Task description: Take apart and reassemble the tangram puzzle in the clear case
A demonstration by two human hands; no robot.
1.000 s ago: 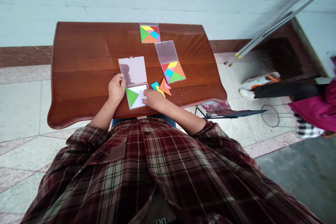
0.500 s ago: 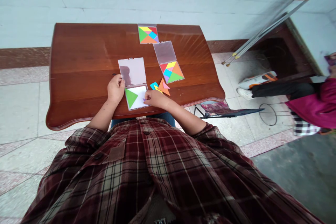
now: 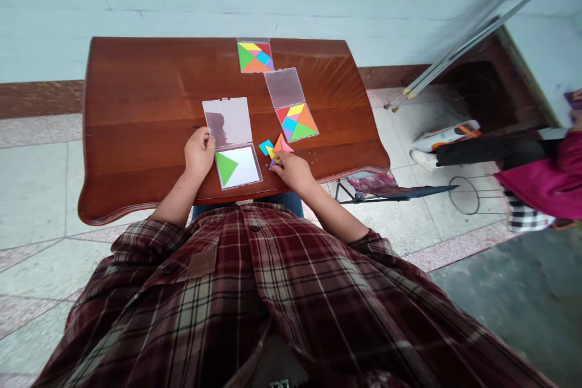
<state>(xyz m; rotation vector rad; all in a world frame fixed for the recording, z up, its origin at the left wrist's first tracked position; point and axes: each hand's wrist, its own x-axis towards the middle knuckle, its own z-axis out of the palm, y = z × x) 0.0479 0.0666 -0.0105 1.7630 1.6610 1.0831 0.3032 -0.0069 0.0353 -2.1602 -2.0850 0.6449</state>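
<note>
An open case (image 3: 260,171) lies at the table's front edge, a green triangle (image 3: 225,168) at the left of its white base. My left hand (image 3: 199,151) is closed at the left edge of the clear lid (image 3: 227,123); whether it grips the lid is hard to tell. My right hand (image 3: 293,170) is pinched at a small pile right of the case, its fingertips by a purple piece (image 3: 273,163). The pile also has a blue piece (image 3: 265,147), a yellow one, an orange triangle (image 3: 279,142) and a pink triangle (image 3: 286,145).
Two filled tangram cases, one (image 3: 297,122) with its lid open and another (image 3: 255,57) by the wall, lie on the brown table (image 3: 145,97). At the right are crutches (image 3: 454,48), a folding stool (image 3: 373,188) and a seated person's leg (image 3: 468,151).
My right hand has moved right, from the case's white base to the pile. The purple piece has gone from the base to the pile with it. My left hand has stayed by the lid.
</note>
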